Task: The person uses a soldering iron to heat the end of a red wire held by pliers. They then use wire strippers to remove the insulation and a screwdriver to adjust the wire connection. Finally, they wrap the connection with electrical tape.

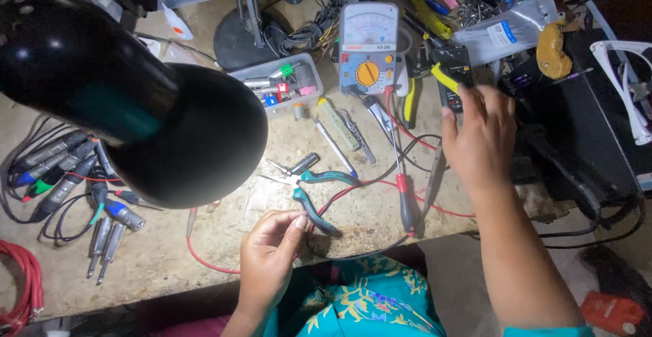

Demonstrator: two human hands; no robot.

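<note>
My left hand (pixel 268 255) is near the bench's front edge, fingertips pinched on something small and thin beside a red wire (pixel 204 259); I cannot make out what it is. Just above it lie teal-handled needle-nose pliers (pixel 309 188). My right hand (pixel 479 137) reaches toward the back right, fingers spread, touching a small black device (pixel 454 65) with a yellow-handled tool (pixel 445 78) on it. Between the hands lie a red-handled probe (pixel 406 198), screwdrivers and black and red leads.
A black lamp shade (pixel 136 99) covers the upper left. A grey analogue multimeter (pixel 367 48) stands at the back centre, next to a clear parts tray (pixel 282 86). Audio plugs and cables (pixel 68 174) lie at the left. Black equipment (pixel 591 133) sits at the right.
</note>
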